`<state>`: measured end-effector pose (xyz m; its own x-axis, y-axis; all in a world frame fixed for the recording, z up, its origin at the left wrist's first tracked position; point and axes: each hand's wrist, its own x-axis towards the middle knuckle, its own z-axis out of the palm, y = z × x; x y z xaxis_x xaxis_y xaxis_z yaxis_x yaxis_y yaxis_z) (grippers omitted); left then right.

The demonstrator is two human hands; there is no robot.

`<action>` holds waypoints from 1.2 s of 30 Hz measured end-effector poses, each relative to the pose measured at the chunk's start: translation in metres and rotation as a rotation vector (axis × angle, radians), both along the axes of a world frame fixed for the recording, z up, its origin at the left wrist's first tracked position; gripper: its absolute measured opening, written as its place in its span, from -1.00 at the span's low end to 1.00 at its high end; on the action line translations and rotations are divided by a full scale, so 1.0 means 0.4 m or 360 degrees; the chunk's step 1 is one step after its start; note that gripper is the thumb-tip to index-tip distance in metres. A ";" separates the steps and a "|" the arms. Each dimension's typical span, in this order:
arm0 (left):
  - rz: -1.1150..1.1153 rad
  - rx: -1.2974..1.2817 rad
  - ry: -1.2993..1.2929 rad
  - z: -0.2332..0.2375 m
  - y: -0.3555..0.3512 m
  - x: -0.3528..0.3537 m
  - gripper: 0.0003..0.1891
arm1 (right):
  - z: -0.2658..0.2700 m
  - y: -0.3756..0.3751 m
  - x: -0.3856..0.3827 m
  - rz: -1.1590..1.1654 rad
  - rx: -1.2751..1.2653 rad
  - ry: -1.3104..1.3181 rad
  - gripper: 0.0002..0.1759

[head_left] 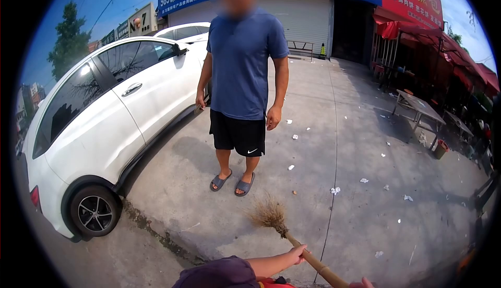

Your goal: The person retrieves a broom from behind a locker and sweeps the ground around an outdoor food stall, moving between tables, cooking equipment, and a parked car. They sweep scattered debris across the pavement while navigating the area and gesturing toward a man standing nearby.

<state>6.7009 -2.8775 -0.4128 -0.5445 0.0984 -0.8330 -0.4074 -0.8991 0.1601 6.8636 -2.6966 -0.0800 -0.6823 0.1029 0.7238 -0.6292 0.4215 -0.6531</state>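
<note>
A straw broom with a long pale bamboo handle slants from the lower right up to its bristles, which are over the pavement near a standing person's feet. My left hand is wrapped round the handle just below the bristles. At the bottom edge my right hand shows only in part, its fingers beside the upper part of the handle; the rest is cut off by the frame. Scraps of white paper lie scattered on the concrete to the right of the bristles.
A person in a blue shirt, black shorts and grey sandals stands ahead. A white car is parked at the left beside a kerb edge. At the right are a folding table, a bucket and red awnings.
</note>
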 end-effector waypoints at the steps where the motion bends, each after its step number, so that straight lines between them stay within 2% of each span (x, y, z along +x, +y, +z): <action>1: 0.0004 0.0007 -0.0006 -0.001 0.001 0.002 -0.72 | -0.028 -0.031 0.001 0.0109 -0.0661 -0.0057 -0.75; 3: -0.0004 0.0013 -0.0001 0.001 -0.001 0.005 -0.72 | -0.023 -0.034 0.005 0.0139 -0.0675 -0.0077 -0.76; 5: -0.0027 0.0014 0.0020 0.007 -0.003 0.013 -0.72 | 0.045 0.005 0.014 -0.0023 0.0619 0.0000 -0.77; 8: -0.0043 -0.0007 0.0053 0.003 -0.008 0.021 -0.72 | 0.020 0.012 0.022 0.0003 0.0446 -0.0121 -0.78; 14: -0.0011 0.0044 0.0052 -0.008 -0.013 0.028 -0.72 | 0.011 0.006 0.032 0.0051 0.0366 -0.0215 -0.79; 17: 0.0003 0.0046 0.0035 -0.005 -0.015 0.033 -0.72 | 0.032 -0.002 0.037 0.0006 0.0497 -0.0151 -0.79; 21: 0.0005 0.0050 0.0065 -0.002 -0.016 0.040 -0.72 | -0.006 0.013 0.041 0.0105 0.0266 -0.0223 -0.70; 23: 0.0006 0.0036 0.0096 0.025 -0.017 0.052 -0.72 | -0.017 0.019 0.040 0.0114 0.0223 -0.0246 -0.71; 29: -0.0009 0.0029 0.0109 -0.005 -0.019 0.052 -0.74 | -0.046 0.045 0.051 0.0157 0.0143 -0.0216 -0.73; 36: -0.0020 -0.0039 0.0071 0.013 -0.014 0.052 -0.73 | -0.075 0.077 0.057 0.0168 0.0051 -0.0202 -0.74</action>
